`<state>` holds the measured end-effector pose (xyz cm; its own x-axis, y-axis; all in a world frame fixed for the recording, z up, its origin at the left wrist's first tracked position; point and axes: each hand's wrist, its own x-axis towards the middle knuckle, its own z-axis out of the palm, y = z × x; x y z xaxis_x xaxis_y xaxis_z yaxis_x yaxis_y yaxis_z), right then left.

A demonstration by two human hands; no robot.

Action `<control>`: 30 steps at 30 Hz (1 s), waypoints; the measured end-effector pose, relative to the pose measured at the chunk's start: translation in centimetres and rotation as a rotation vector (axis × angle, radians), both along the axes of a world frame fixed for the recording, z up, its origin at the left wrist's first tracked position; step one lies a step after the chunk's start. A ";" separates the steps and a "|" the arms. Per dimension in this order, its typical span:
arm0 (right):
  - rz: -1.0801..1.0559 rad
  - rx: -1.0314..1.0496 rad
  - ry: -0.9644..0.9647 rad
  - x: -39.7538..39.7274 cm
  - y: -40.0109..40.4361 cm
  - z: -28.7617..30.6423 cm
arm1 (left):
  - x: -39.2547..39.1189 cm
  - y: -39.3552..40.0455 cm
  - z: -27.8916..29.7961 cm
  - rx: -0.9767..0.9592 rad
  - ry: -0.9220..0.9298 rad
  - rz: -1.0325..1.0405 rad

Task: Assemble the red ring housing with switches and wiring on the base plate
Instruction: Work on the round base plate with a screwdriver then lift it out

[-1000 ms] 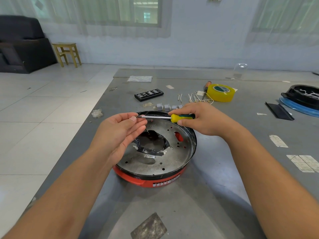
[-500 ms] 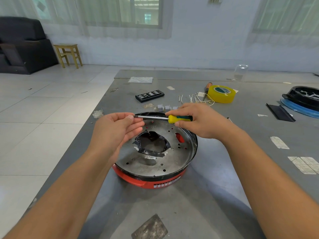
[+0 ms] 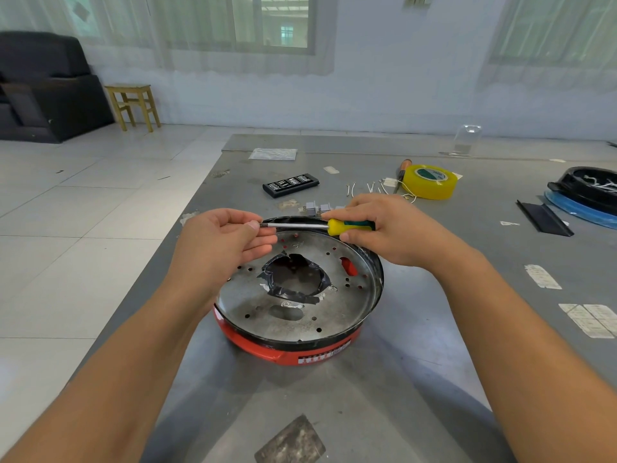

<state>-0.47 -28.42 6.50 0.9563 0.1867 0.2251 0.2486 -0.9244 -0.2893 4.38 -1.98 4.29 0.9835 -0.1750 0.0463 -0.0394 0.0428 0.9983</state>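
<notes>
A round metal base plate (image 3: 253, 305) with many small holes and a taped central hole sits on the red ring housing (image 3: 263, 352) in the middle of the table. Above its far rim my right hand (image 3: 387, 228) grips the yellow-green handle of a screwdriver (image 3: 347, 226), held level and pointing left. My left hand (image 3: 220, 245) pinches the tip of the screwdriver shaft between thumb and fingers; whether a screw sits there is hidden. Small grey switches (image 3: 317, 208) lie just beyond the plate.
A black bit case (image 3: 290, 184), loose white wires (image 3: 367, 188), a yellow tape roll (image 3: 429, 181) and a second screwdriver (image 3: 400, 172) lie at the back. A black tray on a blue disc (image 3: 587, 198) and a black strip (image 3: 544, 218) are at the right. The table's left edge drops to tiled floor.
Both hands, with the screwdriver, have drifted slightly left and away from me above the plate's far rim. The grips look unchanged.
</notes>
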 end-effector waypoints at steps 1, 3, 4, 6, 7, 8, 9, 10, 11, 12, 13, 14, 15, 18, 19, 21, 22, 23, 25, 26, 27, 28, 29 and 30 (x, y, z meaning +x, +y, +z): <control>0.001 0.009 0.008 0.0 -0.1 0.0 | 0.0 0.1 0.0 -0.006 -0.001 -0.013; 0.007 0.033 0.021 -0.1 -0.1 0.0 | 0.0 0.1 0.0 -0.017 -0.012 -0.033; 0.010 0.046 0.028 -0.1 -0.1 0.0 | 0.1 0.1 0.0 -0.023 -0.021 -0.041; 0.011 0.069 0.042 -0.1 -0.1 0.0 | 0.1 0.1 -0.1 -0.030 -0.040 -0.054; 0.009 0.076 0.050 -0.2 -0.2 0.0 | 0.1 0.1 -0.1 -0.031 -0.050 -0.061; 0.006 0.080 0.058 -0.2 -0.2 0.1 | 0.1 0.1 -0.1 -0.031 -0.058 -0.069; 0.004 0.079 0.066 -0.2 -0.3 0.1 | 0.1 0.2 -0.2 -0.029 -0.065 -0.080; 0.002 0.076 0.072 -0.2 -0.3 0.1 | 0.1 0.2 -0.2 -0.025 -0.069 -0.092; -0.002 0.074 0.080 -0.2 -0.3 0.1 | 0.1 0.3 -0.2 -0.016 -0.069 -0.106; -0.007 0.077 0.091 -0.2 -0.3 0.1 | 0.2 0.3 -0.3 -0.002 -0.067 -0.121; -0.015 0.087 0.106 -0.2 -0.4 0.1 | 0.3 0.4 -0.2 0.013 -0.066 -0.139; -0.022 0.101 0.124 -0.2 -0.4 0.1 | 0.3 0.5 -0.2 0.028 -0.068 -0.160; -0.025 0.117 0.141 -0.3 -0.5 0.2 | 0.4 0.6 -0.1 0.043 -0.074 -0.181; -0.017 0.149 0.169 -0.3 -0.7 0.3 | 0.3 0.9 0.2 0.129 -0.136 -0.223; -0.015 0.156 0.173 -0.4 -0.7 0.3 | 0.3 1.1 0.3 0.178 -0.167 -0.229; -0.004 0.161 0.179 -0.4 -0.8 0.4 | 0.4 1.2 0.2 0.308 -0.249 -0.221; 0.002 0.157 0.186 -0.3 -0.7 0.3 | 0.4 1.3 0.1 0.385 -0.301 -0.213; 0.005 0.149 0.198 -0.3 -0.7 0.3 | 0.5 1.3 -0.1 0.457 -0.355 -0.205; 0.001 0.123 0.225 -0.3 -0.4 0.2 | 0.6 1.3 -0.3 0.593 -0.475 -0.194; -0.004 0.101 0.232 -0.3 -0.1 0.2 | 0.5 1.2 -0.3 0.670 -0.546 -0.190; -0.006 0.073 0.233 -0.3 0.2 0.2 | 0.4 1.0 -0.3 0.753 -0.614 -0.192; -0.004 0.044 0.229 -0.3 0.5 0.2 | 0.3 0.8 -0.3 0.841 -0.674 -0.201; 0.002 0.016 0.223 -0.3 0.9 0.3 | 0.2 0.5 -0.3 0.936 -0.721 -0.215; 0.011 -0.018 0.215 -0.3 1.3 0.4 | 0.1 0.2 -0.3 1.033 -0.750 -0.226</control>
